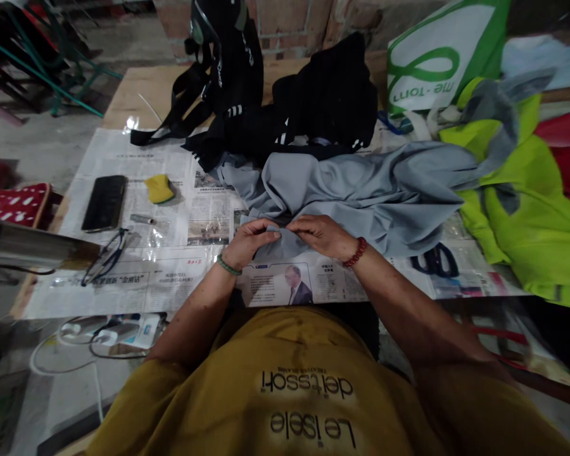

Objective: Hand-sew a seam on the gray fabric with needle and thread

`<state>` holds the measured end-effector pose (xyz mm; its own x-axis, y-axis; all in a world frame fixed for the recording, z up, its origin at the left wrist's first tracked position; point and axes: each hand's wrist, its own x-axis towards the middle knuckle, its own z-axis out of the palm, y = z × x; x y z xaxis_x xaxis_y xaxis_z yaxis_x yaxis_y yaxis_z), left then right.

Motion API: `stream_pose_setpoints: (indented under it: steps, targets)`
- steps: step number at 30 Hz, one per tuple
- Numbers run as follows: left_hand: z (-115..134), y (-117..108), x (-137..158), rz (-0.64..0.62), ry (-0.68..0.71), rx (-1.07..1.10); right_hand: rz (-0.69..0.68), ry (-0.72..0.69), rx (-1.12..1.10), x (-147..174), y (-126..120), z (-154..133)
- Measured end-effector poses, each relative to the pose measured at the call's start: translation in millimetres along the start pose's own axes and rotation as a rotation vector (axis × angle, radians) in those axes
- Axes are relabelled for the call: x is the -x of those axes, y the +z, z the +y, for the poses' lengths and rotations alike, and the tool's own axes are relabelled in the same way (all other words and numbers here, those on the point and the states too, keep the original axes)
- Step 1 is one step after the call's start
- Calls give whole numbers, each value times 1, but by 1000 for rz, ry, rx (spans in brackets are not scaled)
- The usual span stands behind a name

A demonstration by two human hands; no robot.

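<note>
A length of grey fabric (pixel 361 183) lies in loose folds across the newspaper-covered table. At its near edge my left hand (pixel 253 242) pinches the cloth between thumb and fingers. Close beside it, my right hand (pixel 322 233) grips the same edge, its fingers curled. Between the two hands a small flap of the grey cloth hangs down toward me. Whether a small item such as a needle is also in my fingers, I cannot make out. Dark-handled scissors (pixel 434 261) rest on the newspaper to the right of my right forearm.
Left on the newspaper (pixel 166 266) are a phone (pixel 104 202), a yellow sponge (pixel 159 189), a small tube (pixel 142 219) and glasses (pixel 105 256). A metal cylinder (pixel 33 247) juts in. Behind lie black garments (pixel 323 95) and a bag (pixel 232 57); right, yellow-green clothing (pixel 527 209) and a green-white bag (pixel 437 57).
</note>
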<state>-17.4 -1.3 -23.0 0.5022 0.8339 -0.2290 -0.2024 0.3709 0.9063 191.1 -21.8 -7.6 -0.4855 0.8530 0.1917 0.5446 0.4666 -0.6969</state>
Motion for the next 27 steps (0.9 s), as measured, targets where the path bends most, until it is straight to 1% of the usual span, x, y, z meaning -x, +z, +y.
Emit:
stream_pose_setpoints:
  steps: [5,8,11,15,18,20,23,27]
  targets:
    - [0,0,1,-20,9,-30,-2,14,-85,-1,1,-5]
    - [0,0,1,-19,3,-30,40,84,-198,-1,4,-6]
    - [-1,-1,1,-27,25,-33,92,222,-398,-1,5,-6]
    - [-1,-3,1,-36,95,-75,126,410,-742,0,2,-7]
    - [0,-1,2,-55,143,-144,136,508,-982,1,-1,-8]
    - [1,2,3,-73,171,-198,125,559,-1086,0,-2,-10]
    - [3,6,4,-81,228,-263,112,615,-1160,-4,0,-13]
    - [2,8,4,-70,345,-322,158,631,-1130,-8,6,-15]
